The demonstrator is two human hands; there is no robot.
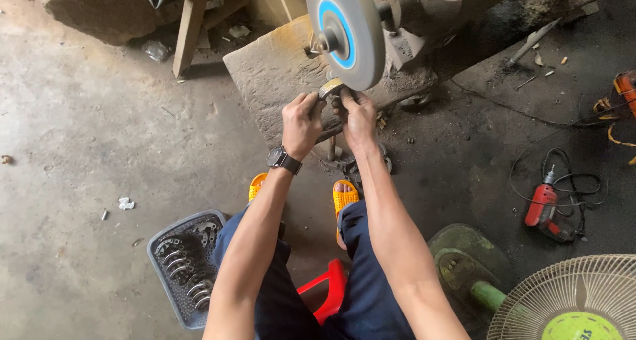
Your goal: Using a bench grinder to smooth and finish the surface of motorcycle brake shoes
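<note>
Grey basket (162, 237) holds metal rings (185, 264); left hand (301, 124), right hand (358, 118) grip closed on metal piece (331, 88) at grinding wheel (344, 32).

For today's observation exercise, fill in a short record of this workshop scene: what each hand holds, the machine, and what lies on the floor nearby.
Left hand: grips one end of a small metal piece
Right hand: grips its other end
Machine: grinding wheel, grey with blue ring, touching the piece
Floor left: grey basket of metal parts
Floor right: red drill, green fan
Seat: red stool
</note>
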